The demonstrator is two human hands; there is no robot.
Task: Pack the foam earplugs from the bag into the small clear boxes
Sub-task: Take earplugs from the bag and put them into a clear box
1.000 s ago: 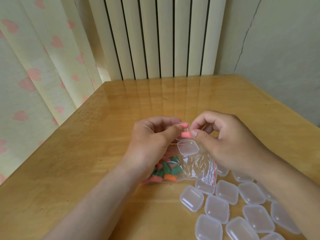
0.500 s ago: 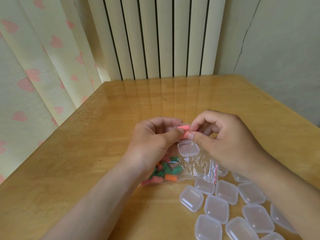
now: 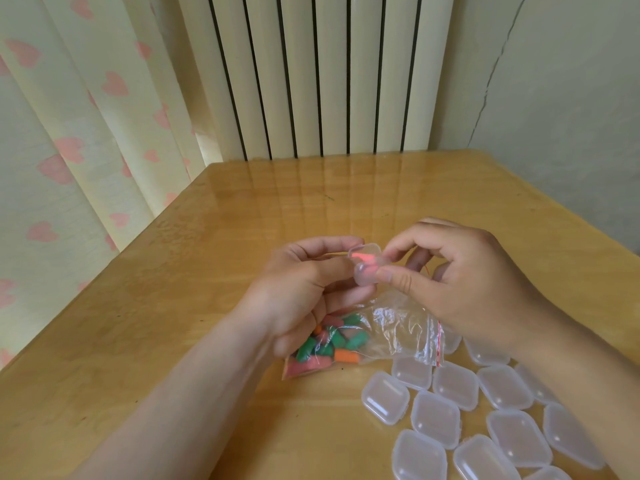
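Left hand (image 3: pixel 304 289) and right hand (image 3: pixel 467 289), fingers curled, pinch one small clear box (image 3: pixel 367 268) between them above the worktop (image 3: pixel 194 306), pink earplug (image 3: pixel 362 253) inside. One bag (image 3: pixel 388 330) of earplugs lies beneath, and at least twelve more boxes (image 3: pixel 435 424) lie beside it.

Head camera looks down, close over table (image 3: pixel 214 306).

Bag (image 3: pixel 398 323) end hidden beneath left hand (image 3: pixel 301 289).

You hold a small clear box (image 3: pixel 367 271) with pink earplugs (image 3: pixel 362 253) inside; the bag (image 3: pixel 394 323) lies beside more boxes (image 3: pixel 435 414).
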